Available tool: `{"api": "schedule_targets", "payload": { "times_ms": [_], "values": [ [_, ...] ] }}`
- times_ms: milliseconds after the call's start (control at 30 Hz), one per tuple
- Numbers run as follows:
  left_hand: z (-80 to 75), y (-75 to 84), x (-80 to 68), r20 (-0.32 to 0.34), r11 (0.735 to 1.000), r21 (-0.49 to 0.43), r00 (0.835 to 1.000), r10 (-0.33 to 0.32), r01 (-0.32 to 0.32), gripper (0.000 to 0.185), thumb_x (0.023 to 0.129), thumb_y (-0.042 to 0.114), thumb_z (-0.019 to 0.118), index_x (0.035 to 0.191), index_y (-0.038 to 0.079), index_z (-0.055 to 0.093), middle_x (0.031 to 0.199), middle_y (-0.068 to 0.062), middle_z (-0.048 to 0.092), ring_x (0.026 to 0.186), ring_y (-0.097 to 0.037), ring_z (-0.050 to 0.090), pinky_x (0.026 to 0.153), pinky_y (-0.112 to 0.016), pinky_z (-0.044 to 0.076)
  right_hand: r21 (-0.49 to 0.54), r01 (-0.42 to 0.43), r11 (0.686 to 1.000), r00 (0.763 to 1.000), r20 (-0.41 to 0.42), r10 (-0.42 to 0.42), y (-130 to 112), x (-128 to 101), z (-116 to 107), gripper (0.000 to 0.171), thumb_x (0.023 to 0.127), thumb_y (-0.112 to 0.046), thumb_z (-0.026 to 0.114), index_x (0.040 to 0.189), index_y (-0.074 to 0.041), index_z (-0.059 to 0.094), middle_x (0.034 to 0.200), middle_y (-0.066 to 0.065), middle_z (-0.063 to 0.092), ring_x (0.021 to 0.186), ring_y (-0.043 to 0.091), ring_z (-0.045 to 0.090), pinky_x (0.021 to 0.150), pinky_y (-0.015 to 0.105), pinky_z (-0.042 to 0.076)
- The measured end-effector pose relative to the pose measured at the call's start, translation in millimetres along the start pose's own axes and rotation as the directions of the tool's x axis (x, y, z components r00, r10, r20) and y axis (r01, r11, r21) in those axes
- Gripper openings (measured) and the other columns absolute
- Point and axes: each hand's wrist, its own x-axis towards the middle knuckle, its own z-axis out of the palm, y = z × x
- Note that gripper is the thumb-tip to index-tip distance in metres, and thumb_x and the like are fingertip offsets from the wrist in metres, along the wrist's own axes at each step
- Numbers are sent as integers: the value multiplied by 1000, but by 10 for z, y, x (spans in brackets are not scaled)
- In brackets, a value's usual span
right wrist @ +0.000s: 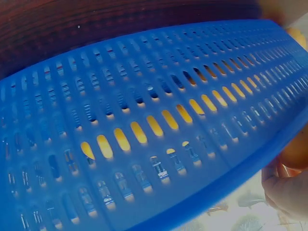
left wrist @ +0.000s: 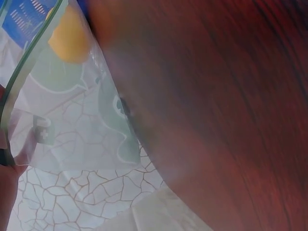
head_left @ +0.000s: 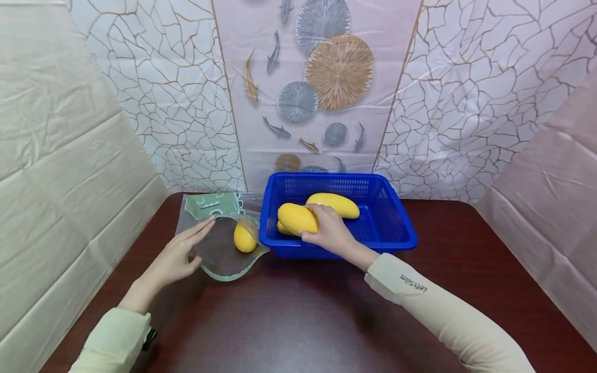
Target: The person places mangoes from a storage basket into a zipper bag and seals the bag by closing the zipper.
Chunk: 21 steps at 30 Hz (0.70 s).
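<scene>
At the left a clear zip bag (head_left: 224, 275) with a green print has its mouth spread wide, and one yellow mango (head_left: 244, 238) lies inside. My left hand (head_left: 176, 256) touches the bag's rim with straight fingers, thumb spread apart; in the left wrist view a finger (left wrist: 30, 144) shows through the plastic. My right hand (head_left: 330, 228) grips a mango (head_left: 297, 218) over the left part of a blue basket (head_left: 392, 243). Behind it another mango (head_left: 342, 205) rests in the basket, and part of a further one (head_left: 282, 228) peeks out below the held mango.
The basket's slotted wall (right wrist: 144, 110) fills much of the right wrist view, with yellow showing through. A dark red-brown table (head_left: 298, 311) carries everything. Patterned cloth (head_left: 186, 93) hangs at the back, and pale cloth sheets (head_left: 70, 171) line both sides.
</scene>
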Motion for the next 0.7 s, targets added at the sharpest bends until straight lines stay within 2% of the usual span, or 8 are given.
{"api": "schedule_targets", "payload": {
  "times_ms": [233,467,700],
  "values": [
    [4,-3,11,0,1000,-5,1000,0,0,87,64,-12,65,144,9,40,145,-13,43,101,-17,48,61,-21,37,22,-14,1000,1000,10,14,-71,-20,2,60,76,-30,75,125,-1,56,118,16,63,101,29,56,88,43,44],
    [8,-5,28,9,1000,-5,1000,9,-9,87,65,-13,64,145,10,38,145,-16,43,98,-17,47,62,-23,37,37,-27,999,999,41,26,-140,-52,10,62,77,-32,73,128,-1,54,120,15,62,100,27,55,84,40,46],
    [5,8,37,-2,1000,9,1000,14,-14,90,63,-16,65,144,10,39,144,-16,44,94,-17,48,60,-23,38,48,1,999,1000,11,-2,-215,-84,1,61,76,-30,74,128,-2,54,119,14,62,99,26,54,82,38,46]
  ]
}}
